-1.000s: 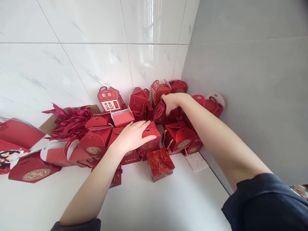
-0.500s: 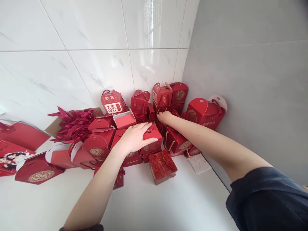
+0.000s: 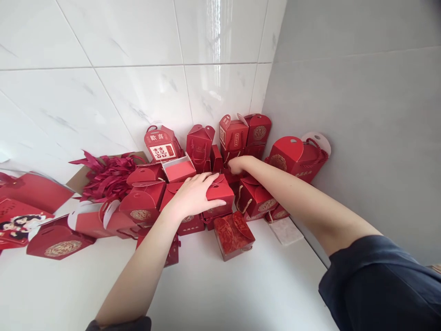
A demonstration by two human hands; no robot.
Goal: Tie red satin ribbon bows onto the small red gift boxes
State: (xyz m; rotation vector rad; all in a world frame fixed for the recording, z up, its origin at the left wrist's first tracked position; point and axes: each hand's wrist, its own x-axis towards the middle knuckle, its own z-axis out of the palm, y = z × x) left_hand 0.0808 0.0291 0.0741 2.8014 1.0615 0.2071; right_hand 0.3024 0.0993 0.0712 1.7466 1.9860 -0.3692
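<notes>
My left hand (image 3: 196,193) lies with its fingers spread across the top of a red gift box (image 3: 220,193) in the front row. Its thumb points to the right. Behind that box, my right hand (image 3: 238,164) reaches down among the red boxes; its fingertips are hidden, so a hold cannot be made out. Close to its right is a red box with gold rope handles (image 3: 257,197). Just in front of my left hand a patterned red box (image 3: 234,235) stands on the white surface. An open box with a pink inside (image 3: 179,170) sits behind my left hand.
Several red boxes fill the corner, including a large one with a rope handle (image 3: 298,158) by the grey wall (image 3: 361,101). Dark red ribbons (image 3: 110,177) fill a carton at left. A pale flat block (image 3: 286,231) lies at right, near the white surface's edge.
My right hand has sunk deeper between the boxes, and its fingers now point downward out of sight. My left hand stays on the same box. The view has shifted slightly.
</notes>
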